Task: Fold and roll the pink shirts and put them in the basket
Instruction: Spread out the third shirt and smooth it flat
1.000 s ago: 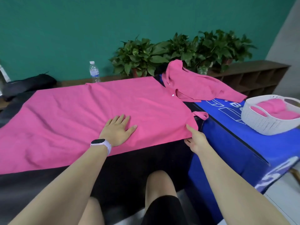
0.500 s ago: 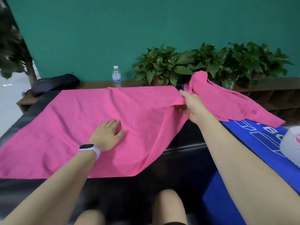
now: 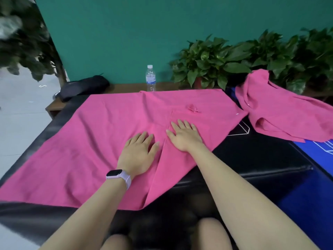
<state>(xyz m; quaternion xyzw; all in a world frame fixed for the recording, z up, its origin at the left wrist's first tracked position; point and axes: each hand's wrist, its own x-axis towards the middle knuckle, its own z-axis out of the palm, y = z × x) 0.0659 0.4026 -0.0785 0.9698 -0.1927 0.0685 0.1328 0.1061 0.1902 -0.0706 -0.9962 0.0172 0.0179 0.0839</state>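
Both hands flat, fingers straight | left hand [image 3: 137, 154], right hand [image 3: 185, 135] pressing pink shirt [image 3: 90, 141] beneath

The second pink shirt [image 3: 281, 114] runs off the right edge, so its far end can't be seen. The foliage [image 3: 19, 33] at top left is a blur, cut by the frame. The spread pink shirt [image 3: 90, 141] hides the worktop [image 3: 261, 159] beneath it, and the water bottle [image 3: 150, 78] label is too small to read.
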